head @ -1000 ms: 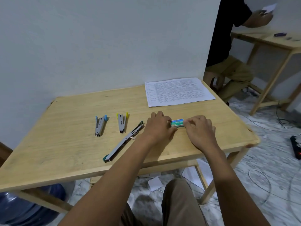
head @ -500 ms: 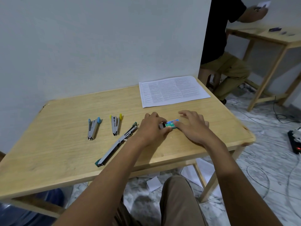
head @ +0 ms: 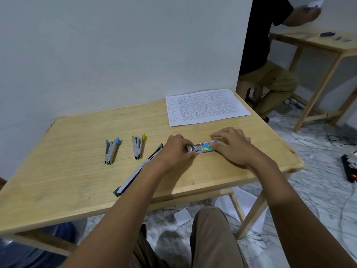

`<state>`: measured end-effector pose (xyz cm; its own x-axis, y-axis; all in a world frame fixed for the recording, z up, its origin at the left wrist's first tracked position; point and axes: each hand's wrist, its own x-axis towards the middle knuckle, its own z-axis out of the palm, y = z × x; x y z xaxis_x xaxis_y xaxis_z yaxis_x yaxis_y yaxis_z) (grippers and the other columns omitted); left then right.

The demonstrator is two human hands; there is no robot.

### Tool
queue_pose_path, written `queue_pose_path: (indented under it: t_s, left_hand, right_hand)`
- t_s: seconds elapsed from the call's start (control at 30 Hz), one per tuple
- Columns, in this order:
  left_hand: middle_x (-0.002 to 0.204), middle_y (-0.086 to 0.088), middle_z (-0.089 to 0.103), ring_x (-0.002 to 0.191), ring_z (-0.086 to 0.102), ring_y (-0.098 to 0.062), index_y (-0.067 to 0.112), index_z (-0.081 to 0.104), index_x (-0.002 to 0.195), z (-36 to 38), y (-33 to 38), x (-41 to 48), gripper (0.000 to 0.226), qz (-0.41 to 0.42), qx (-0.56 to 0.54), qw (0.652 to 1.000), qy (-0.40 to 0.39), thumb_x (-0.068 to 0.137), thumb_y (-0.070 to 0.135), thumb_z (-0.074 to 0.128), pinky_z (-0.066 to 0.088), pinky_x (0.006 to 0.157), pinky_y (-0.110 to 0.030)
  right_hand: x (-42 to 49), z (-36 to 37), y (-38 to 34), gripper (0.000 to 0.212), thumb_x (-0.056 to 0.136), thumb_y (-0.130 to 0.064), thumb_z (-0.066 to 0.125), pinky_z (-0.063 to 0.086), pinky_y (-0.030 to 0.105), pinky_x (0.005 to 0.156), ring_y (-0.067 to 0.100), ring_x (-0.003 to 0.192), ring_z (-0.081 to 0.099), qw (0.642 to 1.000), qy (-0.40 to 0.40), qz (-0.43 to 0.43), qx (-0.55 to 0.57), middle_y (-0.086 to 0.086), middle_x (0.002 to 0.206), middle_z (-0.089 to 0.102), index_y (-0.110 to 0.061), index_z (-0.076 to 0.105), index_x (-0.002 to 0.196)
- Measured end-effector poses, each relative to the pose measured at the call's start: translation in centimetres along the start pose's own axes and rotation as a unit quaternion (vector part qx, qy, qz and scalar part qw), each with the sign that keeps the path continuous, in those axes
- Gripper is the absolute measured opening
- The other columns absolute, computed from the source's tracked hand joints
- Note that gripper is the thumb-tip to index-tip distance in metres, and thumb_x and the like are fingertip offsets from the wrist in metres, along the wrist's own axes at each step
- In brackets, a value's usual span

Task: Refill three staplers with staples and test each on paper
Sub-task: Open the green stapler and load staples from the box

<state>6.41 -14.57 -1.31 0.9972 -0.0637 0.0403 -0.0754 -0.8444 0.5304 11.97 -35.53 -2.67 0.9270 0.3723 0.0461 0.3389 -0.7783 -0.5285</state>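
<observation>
A small green-and-blue staple box (head: 207, 147) lies on the wooden table (head: 77, 175), its inner tray (head: 194, 148) slid partly out to the left. My left hand (head: 176, 151) pinches the tray's end. My right hand (head: 231, 147) presses the box sleeve down with thumb and fingers. Left of my hands lie three staplers: a blue-tipped one (head: 111, 150), a yellow-tipped one (head: 138, 147), and a green one (head: 135, 174) swung fully open into a long strip. A printed paper sheet (head: 207, 106) lies at the table's far right.
A white wall stands behind the table. A seated person (head: 268, 60) works at a second wooden table (head: 318, 43) on the right. Cables and a power strip (head: 349, 167) lie on the marble floor. Paper scraps (head: 182, 216) lie under the table, and a blue water jug (head: 29, 254) stands bottom left.
The tray has slid out of the box to the left under my left hand's pull. My right hand has shifted from pinching the box to holding it flat.
</observation>
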Motion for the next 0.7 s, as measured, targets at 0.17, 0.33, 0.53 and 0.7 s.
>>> queue_pose_path:
  t_s: [0.17,0.33,0.53,0.7]
  left_hand:
    - [0.113,-0.008,0.059,0.111,0.050,-0.025,0.014,0.069,0.122,-0.1,0.0,-0.2,0.036,0.007,-0.007,1.000,0.009,0.091,0.031,0.070,0.041,0.086,-0.028]
    - [0.111,-0.009,0.060,0.111,0.050,-0.025,0.014,0.072,0.118,-0.1,-0.1,-0.3,0.033,0.012,-0.017,1.000,0.008,0.090,0.032,0.070,0.042,0.087,-0.029]
    - [0.111,-0.008,0.060,0.112,0.051,-0.024,0.013,0.071,0.119,0.0,-0.3,-0.3,0.034,0.011,-0.027,0.999,0.017,0.089,0.031,0.072,0.045,0.091,-0.034]
    - [0.111,-0.009,0.060,0.112,0.051,-0.025,0.012,0.070,0.120,0.0,-0.2,-0.3,0.036,0.010,-0.028,0.999,0.017,0.089,0.029,0.072,0.045,0.092,-0.035]
  right_hand:
    - [0.2,0.5,-3.1,0.002,0.089,-0.049,0.065,0.017,0.031,0.091,0.010,0.123,0.035,0.996,0.067,-0.055,-0.007,-0.019,0.117,0.048,-0.049,0.063,0.088]
    - [0.6,1.2,-5.3,0.020,0.081,-0.054,0.072,0.023,0.033,0.089,0.013,0.113,0.040,0.995,0.063,-0.033,-0.068,-0.012,0.109,0.056,-0.034,0.072,0.081]
    - [1.0,1.3,-6.0,0.024,0.079,-0.054,0.074,0.030,0.033,0.085,0.023,0.111,0.038,0.998,0.018,0.029,-0.050,-0.004,0.108,0.053,-0.030,0.073,0.081]
    - [1.3,1.6,-5.8,0.023,0.078,-0.049,0.073,0.038,0.037,0.089,0.025,0.117,0.043,0.999,-0.001,0.037,-0.023,-0.003,0.114,0.059,-0.029,0.069,0.069]
